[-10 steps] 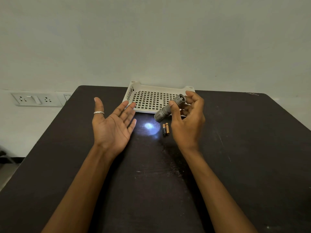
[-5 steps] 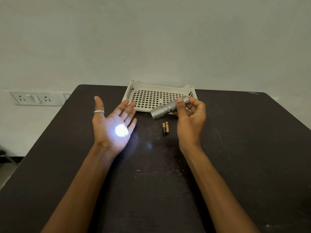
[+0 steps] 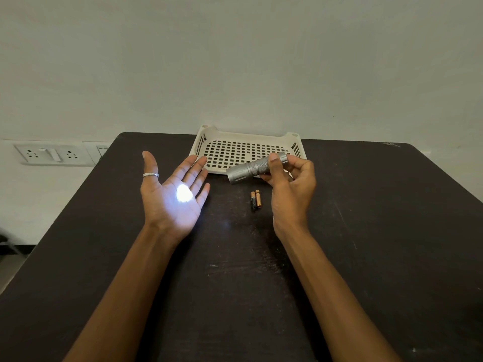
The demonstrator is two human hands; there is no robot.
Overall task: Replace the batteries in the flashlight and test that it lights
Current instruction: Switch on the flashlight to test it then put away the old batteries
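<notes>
My right hand [image 3: 290, 194] grips the tail half of a small silver flashlight [image 3: 248, 170], held above the table with its head aimed left. The flashlight is lit: a bright white spot falls on the palm of my left hand [image 3: 173, 197]. That hand is held flat and palm-up with fingers spread, a silver ring on the thumb, and holds nothing. Two small batteries [image 3: 255, 199] lie side by side on the dark table [image 3: 379, 231] between my hands, just below the flashlight.
A cream perforated plastic tray [image 3: 244, 150] sits at the table's far edge against the wall, right behind the flashlight. A wall socket plate [image 3: 52, 154] is at the left, beyond the table's left edge.
The flashlight swung from pointing down at the table to pointing left, so the light spot moved from the tabletop onto my left palm. The left hand stayed where it was.
</notes>
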